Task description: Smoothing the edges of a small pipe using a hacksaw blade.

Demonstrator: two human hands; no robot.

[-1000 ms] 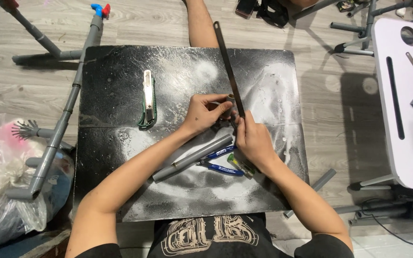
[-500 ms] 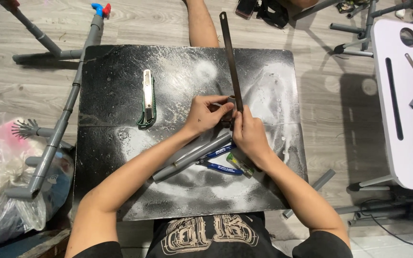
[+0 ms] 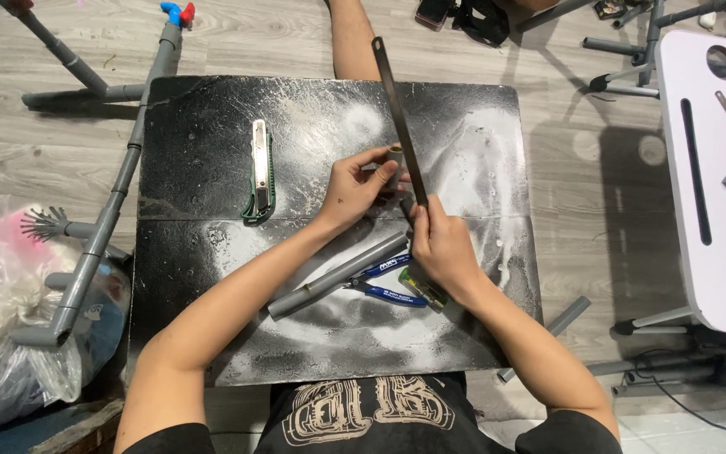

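Note:
My left hand [image 3: 361,187] pinches a short grey pipe piece [image 3: 394,160] against the black dusty board [image 3: 212,143]. My right hand [image 3: 440,244] grips the near end of a long thin dark saw blade [image 3: 397,109] that lies across that pipe piece and slants away toward the far edge of the board. A longer grey pipe [image 3: 338,275] rests diagonally beneath my forearms, next to blue-handled pliers [image 3: 390,282].
A green utility knife [image 3: 259,171] lies on the board's left half. A grey pipe assembly [image 3: 102,219] runs along the floor at left beside a plastic bag [image 3: 2,336]. A white table [image 3: 712,168] stands at right. Someone's bare leg [image 3: 351,38] shows beyond the board.
The saw blade has slid forward, its far tip now reaching further past the pipe piece, and my right hand has moved up with it. My left hand keeps the pipe piece in place.

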